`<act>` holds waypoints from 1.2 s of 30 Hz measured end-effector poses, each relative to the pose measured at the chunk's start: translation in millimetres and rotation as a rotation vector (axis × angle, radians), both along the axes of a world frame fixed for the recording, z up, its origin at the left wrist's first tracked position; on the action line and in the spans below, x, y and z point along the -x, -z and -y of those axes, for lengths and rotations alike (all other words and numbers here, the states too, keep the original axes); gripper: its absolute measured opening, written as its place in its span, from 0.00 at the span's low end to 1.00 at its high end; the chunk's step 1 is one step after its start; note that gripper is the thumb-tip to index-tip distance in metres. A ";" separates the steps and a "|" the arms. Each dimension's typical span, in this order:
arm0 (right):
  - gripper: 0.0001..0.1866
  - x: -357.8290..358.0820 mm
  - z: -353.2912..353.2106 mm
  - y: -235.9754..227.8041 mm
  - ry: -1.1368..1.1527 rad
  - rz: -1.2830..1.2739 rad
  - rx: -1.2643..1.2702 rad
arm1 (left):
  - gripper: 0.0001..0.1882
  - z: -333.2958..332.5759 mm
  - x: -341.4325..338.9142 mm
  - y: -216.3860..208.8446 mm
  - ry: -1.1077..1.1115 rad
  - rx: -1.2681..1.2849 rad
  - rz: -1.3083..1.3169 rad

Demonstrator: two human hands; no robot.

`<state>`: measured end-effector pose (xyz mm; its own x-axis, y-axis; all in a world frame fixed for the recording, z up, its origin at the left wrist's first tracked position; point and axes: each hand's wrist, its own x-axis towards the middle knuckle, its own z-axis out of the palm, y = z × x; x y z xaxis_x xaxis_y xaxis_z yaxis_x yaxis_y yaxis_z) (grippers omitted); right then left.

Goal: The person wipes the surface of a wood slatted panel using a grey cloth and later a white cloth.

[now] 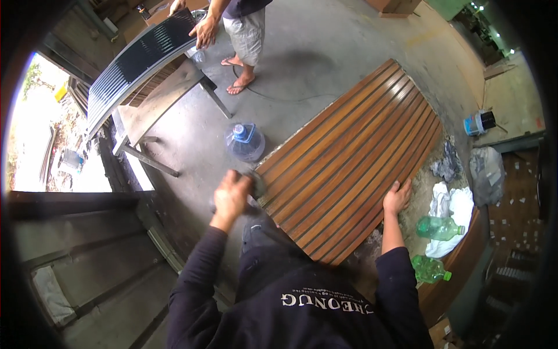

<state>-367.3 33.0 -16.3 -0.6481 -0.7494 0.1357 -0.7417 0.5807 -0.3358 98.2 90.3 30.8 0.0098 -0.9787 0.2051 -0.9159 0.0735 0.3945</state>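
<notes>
A slatted wooden panel (pixel 349 168), brown and glossy with dark grooves between its strips, lies slantwise before me. My left hand (pixel 231 196) is closed at its near left edge, around a dark greyish object blurred by motion; its kind is unclear. At the panel's right edge, my right hand (pixel 397 199) grips the side, its thumb along the top and its other fingers partly hidden. A large clear water jug (pixel 246 143) with a blue cap stands on the floor just beyond my left hand.
Across the floor, another person (pixel 244 38) in sandals holds a dark ribbed panel (pixel 145 55) over a wooden stand (pixel 165 102). To the right lie two green plastic bottles (pixel 439 228), white cloth (pixel 459 203) and a grey rag (pixel 446 163). Farther off stands a paint bucket (pixel 475 124).
</notes>
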 end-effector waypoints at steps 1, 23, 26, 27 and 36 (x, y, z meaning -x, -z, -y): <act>0.30 -3.3 7.1 0.6 0.001 0.001 0.008 | 0.05 12.0 -20.9 4.2 -0.115 -0.017 0.072; 0.30 -10.6 8.2 2.1 0.022 -0.045 -0.059 | 0.07 105.7 66.4 -5.7 0.257 -0.099 0.156; 0.30 -5.8 4.7 1.6 0.009 -0.015 -0.041 | 0.07 90.2 52.2 -2.4 0.260 -0.138 0.172; 0.30 -6.2 2.6 -1.4 0.003 0.010 -0.022 | 0.07 72.1 39.8 -12.8 0.258 -0.172 0.132; 0.30 -15.1 7.9 -7.9 -0.006 0.019 0.016 | 0.08 78.4 43.4 -19.0 0.203 -0.223 0.077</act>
<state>-352.3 25.1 -8.4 -0.6459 -0.7514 0.1351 -0.7388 0.5706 -0.3587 54.8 11.9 49.9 -0.1975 -0.9800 -0.0226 -0.9194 0.1772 0.3513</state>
